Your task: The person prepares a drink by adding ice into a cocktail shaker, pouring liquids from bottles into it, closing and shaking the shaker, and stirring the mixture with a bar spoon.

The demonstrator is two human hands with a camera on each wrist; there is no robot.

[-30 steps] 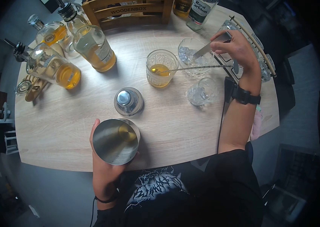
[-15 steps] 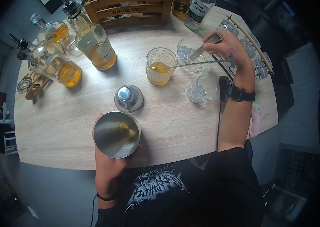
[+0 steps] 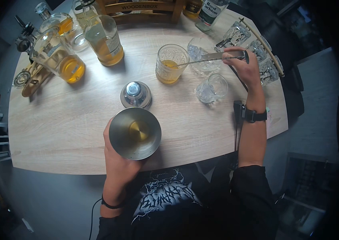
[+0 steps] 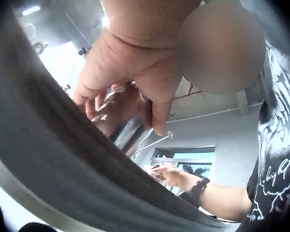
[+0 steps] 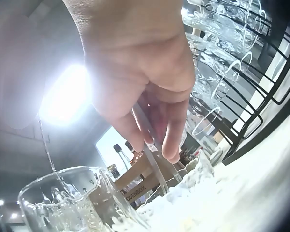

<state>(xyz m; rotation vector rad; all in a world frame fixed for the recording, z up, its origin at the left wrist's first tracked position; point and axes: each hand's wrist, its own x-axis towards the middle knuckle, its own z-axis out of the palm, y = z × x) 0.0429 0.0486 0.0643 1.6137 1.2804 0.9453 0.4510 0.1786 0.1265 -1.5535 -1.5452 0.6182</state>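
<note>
My left hand (image 3: 123, 162) grips a metal shaker tin (image 3: 135, 140) with amber liquid at its bottom, held over the table's near edge. My right hand (image 3: 243, 68) pinches metal tongs (image 3: 213, 56) above a glass bowl of ice (image 3: 200, 60). In the right wrist view the tongs' two arms (image 5: 156, 169) point down between thumb and fingers. Left of the bowl, a patterned glass (image 3: 171, 74) holds amber liquid and a twisted bar spoon (image 3: 195, 61). A short glass with ice (image 3: 209, 91) stands nearer me. The shaker top (image 3: 136, 95) sits just beyond the tin.
Several bottles with pourers, one of them amber-filled (image 3: 107, 48), stand at the back left beside a strainer (image 3: 21, 79). A wooden box (image 3: 139, 8) is at the back, with a labelled bottle (image 3: 209, 16) right of it. A rack of glasses (image 3: 268, 72) lines the right edge.
The tin in my left hand has moved up and to the right in the head view. The tongs have swung from steeply slanted to nearly level, and my right hand sits slightly lower.
</note>
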